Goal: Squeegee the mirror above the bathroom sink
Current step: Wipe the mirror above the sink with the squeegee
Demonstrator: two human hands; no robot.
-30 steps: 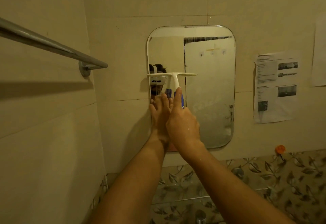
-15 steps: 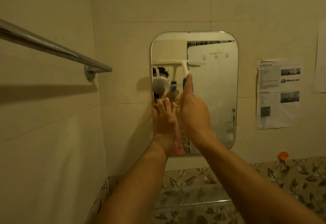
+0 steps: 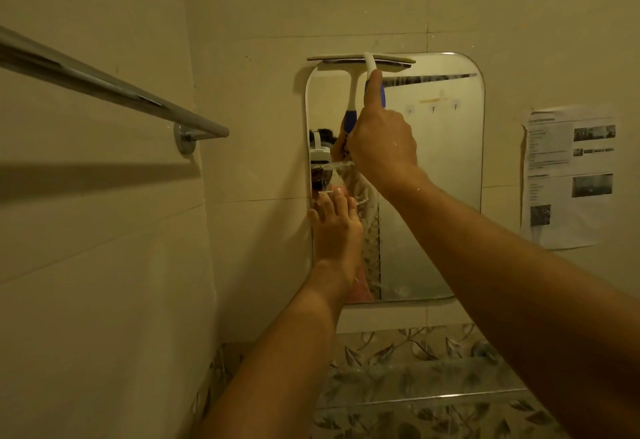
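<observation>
A rounded rectangular mirror [image 3: 446, 168] hangs on the beige tiled wall. A white squeegee [image 3: 370, 62] with a blue handle has its blade flat along the mirror's top left edge. My right hand [image 3: 381, 141] grips the handle, with the index finger stretched up along it. My left hand [image 3: 334, 227] presses flat against the mirror's lower left part, fingers straight. Water streaks and drops show on the glass between the two hands. The mirror reflects the squeegee, my hands and a headset.
A chrome towel bar [image 3: 114, 89] juts out from the left wall at upper left. A printed paper sheet [image 3: 571, 175] is stuck to the wall right of the mirror. Leaf-patterned tiles [image 3: 408, 383] and a glass shelf edge lie below.
My right hand has slid the squeegee up from the mirror's middle to its top edge. My left hand stayed pressed on the lower left glass. The camera tilted upward.
</observation>
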